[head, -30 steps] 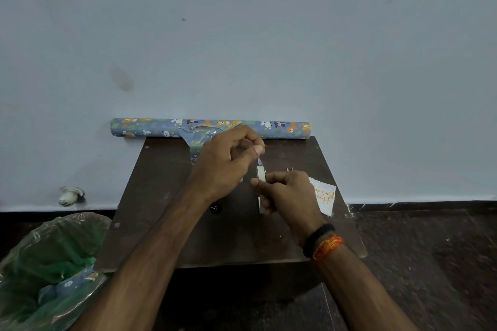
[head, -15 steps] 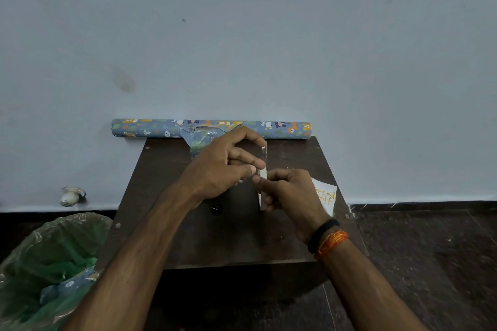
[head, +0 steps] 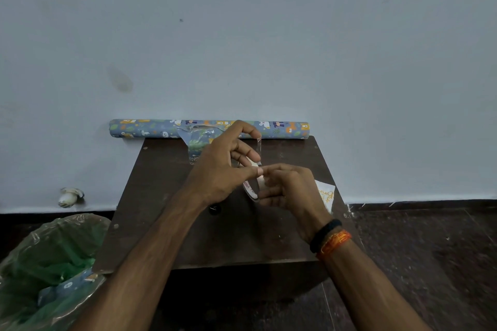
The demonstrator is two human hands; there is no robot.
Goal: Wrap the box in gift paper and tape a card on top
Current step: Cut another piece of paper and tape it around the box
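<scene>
Gripping one tape roll (head: 251,187) — two hands.

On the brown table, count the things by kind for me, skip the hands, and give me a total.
Gift paper roll: 1
Wrapped box: 1
Tape roll: 1
Card: 1
Total: 4

Both forearms are bare to the near edge of the view, with no sleeves showing. The left hand (head: 217,169) wears nothing, and its wrist is bare. The right hand (head: 289,188) has two bands at the wrist: a black band (head: 324,234) nearer the hand, and just behind it a wound orange thread (head: 334,246) with loose strands.
</scene>
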